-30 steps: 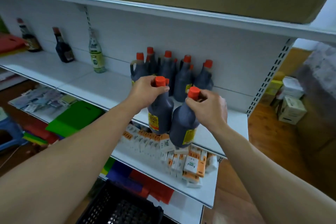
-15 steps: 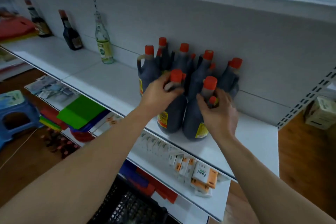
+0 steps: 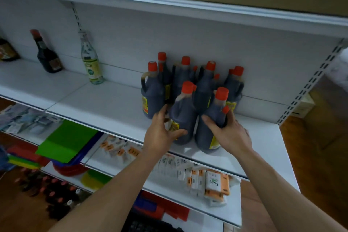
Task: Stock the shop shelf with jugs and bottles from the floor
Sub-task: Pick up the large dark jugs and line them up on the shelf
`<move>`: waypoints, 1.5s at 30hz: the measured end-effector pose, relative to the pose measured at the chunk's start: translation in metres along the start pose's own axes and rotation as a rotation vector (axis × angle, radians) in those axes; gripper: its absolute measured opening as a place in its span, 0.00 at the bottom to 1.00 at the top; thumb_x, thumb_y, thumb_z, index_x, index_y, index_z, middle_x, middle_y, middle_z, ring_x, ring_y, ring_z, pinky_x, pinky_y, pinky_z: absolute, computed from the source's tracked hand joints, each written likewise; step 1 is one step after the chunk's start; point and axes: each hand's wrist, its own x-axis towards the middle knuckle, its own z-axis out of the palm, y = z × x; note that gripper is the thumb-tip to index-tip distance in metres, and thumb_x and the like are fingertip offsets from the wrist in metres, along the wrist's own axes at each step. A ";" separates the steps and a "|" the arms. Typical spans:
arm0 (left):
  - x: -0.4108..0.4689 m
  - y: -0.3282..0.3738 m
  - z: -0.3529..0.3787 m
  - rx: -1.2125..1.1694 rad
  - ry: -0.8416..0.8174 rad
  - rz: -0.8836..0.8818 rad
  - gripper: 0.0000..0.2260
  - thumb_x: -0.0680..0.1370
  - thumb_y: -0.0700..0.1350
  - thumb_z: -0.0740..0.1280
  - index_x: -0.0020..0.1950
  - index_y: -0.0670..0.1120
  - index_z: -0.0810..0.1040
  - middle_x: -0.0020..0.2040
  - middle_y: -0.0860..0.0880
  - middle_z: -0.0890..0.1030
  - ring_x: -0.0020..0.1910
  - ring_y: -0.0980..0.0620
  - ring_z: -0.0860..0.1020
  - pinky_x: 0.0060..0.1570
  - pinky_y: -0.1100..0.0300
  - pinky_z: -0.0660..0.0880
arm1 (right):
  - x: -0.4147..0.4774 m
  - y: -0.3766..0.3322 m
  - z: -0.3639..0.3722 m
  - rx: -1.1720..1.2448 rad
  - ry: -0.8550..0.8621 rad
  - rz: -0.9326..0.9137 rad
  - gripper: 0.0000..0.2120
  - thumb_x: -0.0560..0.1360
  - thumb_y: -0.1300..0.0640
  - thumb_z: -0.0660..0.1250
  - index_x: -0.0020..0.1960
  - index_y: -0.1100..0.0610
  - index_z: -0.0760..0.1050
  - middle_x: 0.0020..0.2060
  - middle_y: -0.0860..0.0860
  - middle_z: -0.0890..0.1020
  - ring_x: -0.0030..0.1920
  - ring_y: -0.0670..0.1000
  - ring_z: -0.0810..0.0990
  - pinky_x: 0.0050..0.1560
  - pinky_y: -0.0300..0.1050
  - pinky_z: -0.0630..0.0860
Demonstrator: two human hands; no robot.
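Observation:
Two dark jugs with orange caps stand side by side near the front of the white shelf (image 3: pixel 116 105). My left hand (image 3: pixel 162 134) cups the lower body of the left front jug (image 3: pixel 185 113), fingers on its left side and thumb across its front. My right hand (image 3: pixel 230 134) wraps the right side of the right front jug (image 3: pixel 211 118), thumb on its front. Both jugs rest upright on the shelf board. Several matching jugs (image 3: pixel 153 96) are clustered behind them against the back panel.
A dark sauce bottle (image 3: pixel 49 58) and a clear bottle with a yellow-green label (image 3: pixel 91 66) stand further left. The shelf below holds small cartons (image 3: pixel 216 182) and green folders (image 3: pixel 69 141). More bottles (image 3: pixel 52 194) sit on the floor at lower left. A black crate (image 3: pixel 146 226) is below my arms.
Both jugs were set down on the shelf in front of the cluster. My hands slid from the caps and necks down to the jugs' bodies.

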 end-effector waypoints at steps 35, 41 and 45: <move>0.065 -0.033 0.006 -0.207 0.287 -0.213 0.58 0.49 0.62 0.83 0.72 0.44 0.62 0.69 0.45 0.71 0.67 0.46 0.72 0.60 0.46 0.76 | 0.058 -0.040 0.050 0.150 0.119 0.127 0.46 0.68 0.29 0.65 0.76 0.50 0.54 0.73 0.53 0.68 0.69 0.60 0.69 0.63 0.55 0.69; 0.061 -0.031 0.012 -0.141 0.297 -0.192 0.58 0.54 0.59 0.83 0.75 0.42 0.56 0.73 0.42 0.65 0.71 0.43 0.67 0.65 0.44 0.71 | 0.057 -0.042 0.056 0.202 0.139 0.134 0.48 0.68 0.31 0.66 0.78 0.53 0.50 0.74 0.55 0.64 0.70 0.60 0.67 0.64 0.54 0.67; 0.056 -0.026 0.011 -0.095 0.254 -0.214 0.60 0.58 0.57 0.82 0.78 0.42 0.50 0.76 0.43 0.59 0.75 0.44 0.61 0.69 0.48 0.66 | 0.059 -0.040 0.055 0.204 0.109 0.137 0.49 0.69 0.31 0.66 0.78 0.54 0.49 0.75 0.55 0.62 0.72 0.60 0.65 0.66 0.54 0.66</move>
